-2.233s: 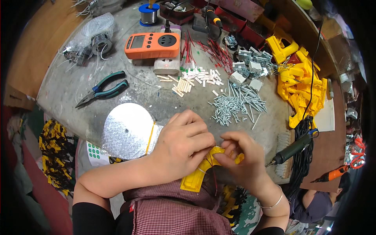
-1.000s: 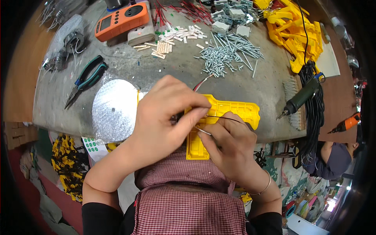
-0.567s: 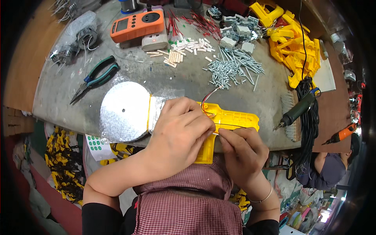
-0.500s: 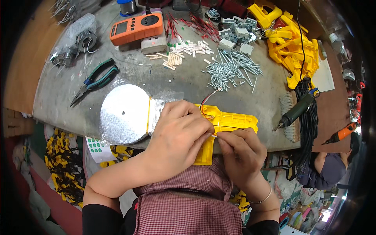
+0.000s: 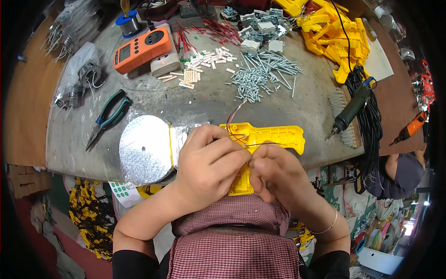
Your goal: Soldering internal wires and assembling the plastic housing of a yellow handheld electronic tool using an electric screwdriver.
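A yellow plastic tool housing half (image 5: 278, 134), open side up, lies at the table's near edge, partly under my hands. Red, white and black wires (image 5: 229, 120) loop out of it, and a thin dark wire crosses its ribs. My left hand (image 5: 211, 165) arches over the housing's left part, thumb and fingertips closed in a pinch. Meeting it there is my right hand (image 5: 278, 173), also pinching, its other fingers curled. Between the fingertips is what looks like a thin wire, mostly hidden. A silver foil-covered disc (image 5: 145, 149) with a yellow edge sits left of my left hand.
Beyond lie a pile of screws (image 5: 260, 79), white sleeves (image 5: 211, 58), an orange meter (image 5: 142, 50) and pliers (image 5: 109, 116). An electric screwdriver (image 5: 351, 110) rests on a brush (image 5: 341, 100) beside black cables (image 5: 369, 121). Yellow housings (image 5: 332, 37) are heaped far right. Another person (image 5: 399, 174) sits right.
The view has shifted a little. My right hand has turned, curling its fingers closer to the left fingertips; the small white end seen between them before is now hidden.
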The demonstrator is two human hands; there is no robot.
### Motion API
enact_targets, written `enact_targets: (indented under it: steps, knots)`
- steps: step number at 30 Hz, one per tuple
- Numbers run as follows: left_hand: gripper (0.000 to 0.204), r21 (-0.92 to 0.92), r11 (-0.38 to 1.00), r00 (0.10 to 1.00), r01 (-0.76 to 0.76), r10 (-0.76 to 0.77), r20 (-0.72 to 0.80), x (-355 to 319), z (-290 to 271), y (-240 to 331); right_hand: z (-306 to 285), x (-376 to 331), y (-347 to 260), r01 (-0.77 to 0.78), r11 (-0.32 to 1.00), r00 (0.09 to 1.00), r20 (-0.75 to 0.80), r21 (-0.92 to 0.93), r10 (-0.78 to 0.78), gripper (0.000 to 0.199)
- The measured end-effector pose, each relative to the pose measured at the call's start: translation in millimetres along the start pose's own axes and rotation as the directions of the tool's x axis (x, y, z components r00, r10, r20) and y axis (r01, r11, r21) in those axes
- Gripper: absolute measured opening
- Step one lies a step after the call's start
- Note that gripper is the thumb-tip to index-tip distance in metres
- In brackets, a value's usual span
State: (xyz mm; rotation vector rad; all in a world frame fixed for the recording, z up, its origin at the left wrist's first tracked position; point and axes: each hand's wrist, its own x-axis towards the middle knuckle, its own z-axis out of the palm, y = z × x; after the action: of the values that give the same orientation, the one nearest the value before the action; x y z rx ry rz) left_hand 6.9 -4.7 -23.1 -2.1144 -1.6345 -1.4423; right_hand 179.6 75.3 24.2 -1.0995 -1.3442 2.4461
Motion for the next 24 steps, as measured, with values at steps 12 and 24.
enact_targets:
  steps: [12, 24]
  knots:
    - [0.024, -0.102, 0.993, 0.997, 0.055, -0.049, 0.062, -1, -5, -1, -15, 7, 12, -0.163, 0.954, 0.961, 0.260, 0.252, 0.096, 0.016]
    - [0.022, -0.119, 0.987, 0.992, 0.105, -0.096, 0.081, 2, -5, 0, -24, 7, 3, -0.194, 0.969, 0.944, 0.297, 0.153, 0.142, 0.016]
